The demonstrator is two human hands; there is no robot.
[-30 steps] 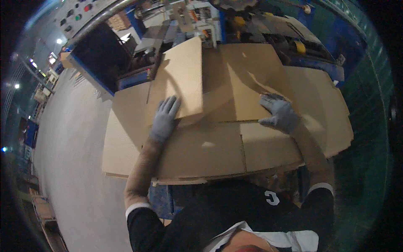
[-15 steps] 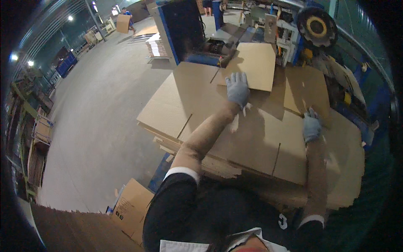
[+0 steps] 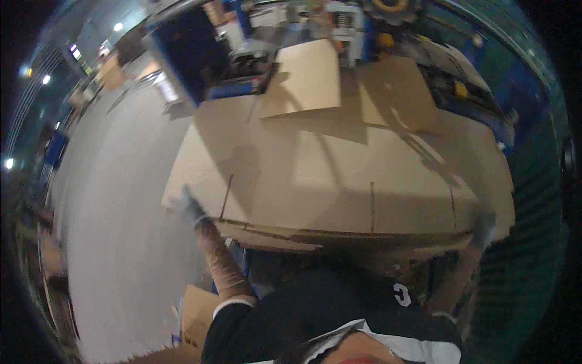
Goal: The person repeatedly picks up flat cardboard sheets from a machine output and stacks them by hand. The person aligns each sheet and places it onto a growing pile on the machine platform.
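A large slotted cardboard sheet lies on top of a stack in front of me, its near edge bowed and lifted a little. My left hand, in a grey glove, is at the near left corner of the sheet; motion smears its fingers. At the near right edge is my gloved right hand, also blurred, so its grip cannot be made out. Toward the far side, a folded cardboard panel stands up at a slant. Beside it to the right is a second, shaded cardboard flap.
Beyond the cardboard stands a blue machine with a dark round wheel at its top right. Grey floor stretches along the left. An open carton sits low by my left side. In the far left, someone carries a cardboard piece.
Both hands have left the far panels and come back to the near corners, the left outward to the left, the right nearer me. My view has shifted, and the sheet's near edge now bows.
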